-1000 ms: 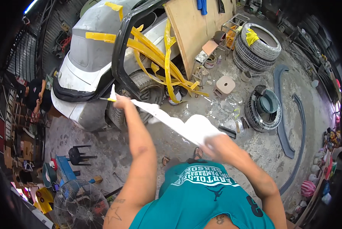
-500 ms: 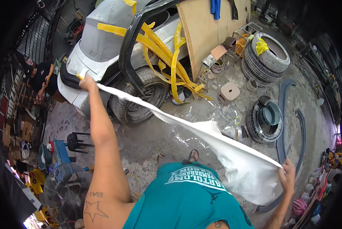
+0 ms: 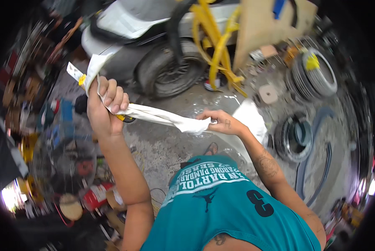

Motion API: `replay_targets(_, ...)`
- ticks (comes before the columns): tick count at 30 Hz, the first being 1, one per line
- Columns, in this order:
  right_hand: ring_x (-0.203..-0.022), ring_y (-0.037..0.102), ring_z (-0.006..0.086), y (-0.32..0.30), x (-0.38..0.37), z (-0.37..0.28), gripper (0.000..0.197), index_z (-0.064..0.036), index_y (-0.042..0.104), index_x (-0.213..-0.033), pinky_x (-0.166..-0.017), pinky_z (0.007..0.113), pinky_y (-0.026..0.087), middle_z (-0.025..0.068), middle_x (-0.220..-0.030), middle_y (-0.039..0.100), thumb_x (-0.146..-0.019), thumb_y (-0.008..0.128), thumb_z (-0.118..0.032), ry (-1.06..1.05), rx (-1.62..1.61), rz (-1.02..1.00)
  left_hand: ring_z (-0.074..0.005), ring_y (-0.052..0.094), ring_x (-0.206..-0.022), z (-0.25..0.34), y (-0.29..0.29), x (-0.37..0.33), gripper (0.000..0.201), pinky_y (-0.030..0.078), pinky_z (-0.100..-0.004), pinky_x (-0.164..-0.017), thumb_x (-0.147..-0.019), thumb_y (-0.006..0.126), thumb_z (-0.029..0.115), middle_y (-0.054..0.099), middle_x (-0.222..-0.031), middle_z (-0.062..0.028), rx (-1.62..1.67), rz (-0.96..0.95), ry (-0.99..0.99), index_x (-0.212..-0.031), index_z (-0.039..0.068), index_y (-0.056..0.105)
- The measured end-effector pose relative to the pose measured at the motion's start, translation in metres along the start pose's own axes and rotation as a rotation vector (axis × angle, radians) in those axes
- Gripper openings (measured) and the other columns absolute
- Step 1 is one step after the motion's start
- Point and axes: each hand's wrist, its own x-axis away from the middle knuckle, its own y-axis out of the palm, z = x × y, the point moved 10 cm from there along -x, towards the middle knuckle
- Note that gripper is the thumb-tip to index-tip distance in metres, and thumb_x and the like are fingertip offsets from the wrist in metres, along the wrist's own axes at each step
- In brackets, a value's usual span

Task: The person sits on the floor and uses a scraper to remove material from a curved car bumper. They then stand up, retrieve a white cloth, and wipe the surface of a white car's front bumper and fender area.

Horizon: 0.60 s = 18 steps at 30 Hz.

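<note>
My left hand (image 3: 106,104), raised at the left, is wrapped around one end of a white sheet (image 3: 154,115). The same fist also grips a yellow-and-black tool with a pale flat blade (image 3: 75,73), probably a cutter knife; its butt pokes out below the fingers. Between my hands the sheet runs bunched into a narrow band. My right hand (image 3: 221,122) pinches it near the middle of the view, thumb and fingers closed. Beyond the right wrist, a wider part of the sheet hangs down, partly hidden by the forearm.
Ahead stands a grey-white car (image 3: 125,21) with its wheel (image 3: 170,75) showing. Yellow strips (image 3: 221,50) lean beside a plywood board (image 3: 262,33). Stacked tyres (image 3: 308,79) and a stool (image 3: 267,94) are on the right. A fan (image 3: 64,167) stands at left.
My hands have come much closer together. The right hand has moved left and inward, and the stretched sheet is now gathered between them. The view has shifted too.
</note>
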Motion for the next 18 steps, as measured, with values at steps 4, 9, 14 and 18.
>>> replay_targets(4, -0.079, 0.058, 0.0088, 0.095, -0.014, -0.001, 0.036, -0.0016, 0.065, -0.111, -0.072, 0.026, 0.046, 0.0025, -0.086, 0.068, -0.09, 0.068, -0.031, 0.298, -0.012, -0.399, -0.0221, 0.054, -0.05, 0.117, -0.161, 0.152, 0.034, 0.053, -0.038, -0.06, -0.098, 0.053, 0.031, 0.046, -0.061, -0.004, -0.476, 0.736, 0.322, -0.074, 0.011, 0.04)
replay_targets(9, -0.081, 0.059, 0.0058, 0.239, -0.026, -0.03, 0.026, -0.0035, 0.063, -0.11, -0.073, 0.021, 0.046, 0.0017, -0.091, 0.068, -0.09, 0.07, -0.018, 0.377, -0.185, -0.638, -0.0237, 0.063, -0.054, 0.176, -0.339, 0.416, 0.033, 0.051, -0.0347, -0.051, -0.092, 0.062, 0.031, 0.063, -0.071, -0.013, -0.805, 1.346, 0.22, -0.082, 0.0, 0.057)
replay_targets(14, -0.096, 0.062, 0.0099, 0.363, -0.056, -0.06, 0.036, -0.0035, 0.058, -0.124, -0.085, 0.022, 0.046, 0.0055, -0.104, 0.07, -0.089, 0.065, -0.003, 0.514, -0.303, -0.941, -0.0292, 0.068, -0.072, 0.061, -0.453, 0.65, 0.041, 0.053, -0.0381, -0.059, -0.078, 0.07, 0.029, 0.068, -0.076, -0.0178, -0.98, 1.358, -0.787, -0.098, -0.006, 0.062)
replay_targets(18, -0.1, 0.06, 0.0116, 0.416, -0.084, -0.038, 0.034, -0.0038, 0.063, -0.124, -0.09, 0.024, 0.046, 0.0045, -0.116, 0.067, -0.09, 0.06, -0.005, 0.38, -0.059, -1.156, -0.0314, 0.065, -0.071, -0.057, -0.438, 0.77, 0.05, 0.05, -0.043, -0.065, -0.067, 0.078, 0.027, 0.066, -0.077, -0.0198, -1.103, 1.099, -1.111, -0.101, -0.005, 0.061)
